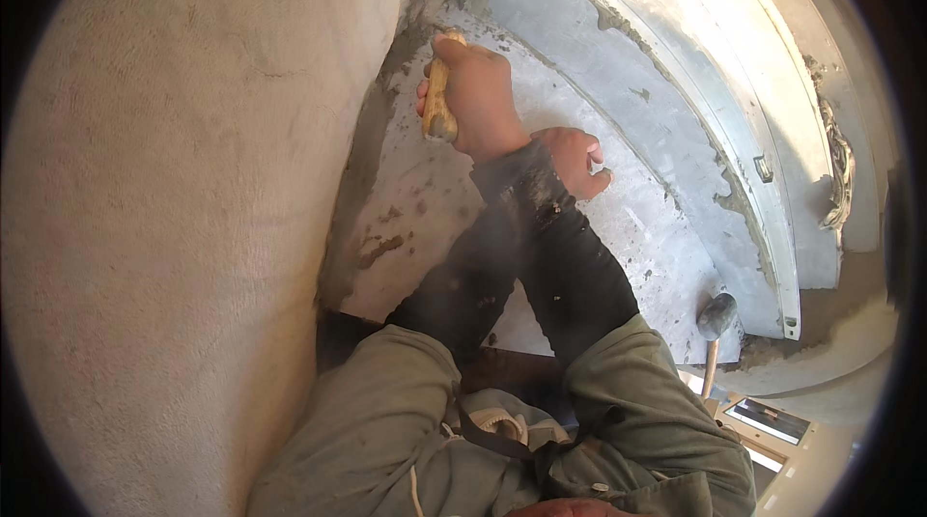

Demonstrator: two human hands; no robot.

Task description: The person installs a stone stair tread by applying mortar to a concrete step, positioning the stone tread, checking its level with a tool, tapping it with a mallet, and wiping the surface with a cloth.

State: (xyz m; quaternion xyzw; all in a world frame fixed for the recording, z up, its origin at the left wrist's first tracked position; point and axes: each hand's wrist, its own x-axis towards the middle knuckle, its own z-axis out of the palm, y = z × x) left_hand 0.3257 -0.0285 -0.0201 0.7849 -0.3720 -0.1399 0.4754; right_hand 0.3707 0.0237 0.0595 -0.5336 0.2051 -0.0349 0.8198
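Observation:
My arms cross, with the right forearm over the left. My right hand (483, 97) is closed around the yellowish wooden handle (440, 107) of a tool whose working end is hidden. It hovers over or rests near the far left part of a pale, mortar-spotted stone slab (415, 198), next to the dark mortar joint (359, 169) along the wall. Partly behind my right wrist, my left hand (576, 162) is low over the slab. Its thumb and fingers are loosely bent and apart, with nothing visible between them.
A rough plastered wall (193, 179) rises on the left. Curved grey stone steps (618, 73) climb to the right, edged with mortar lumps. A long spirit level (763, 167) lies along them. At the slab's near right corner lies a mallet (716, 316) with a dark head.

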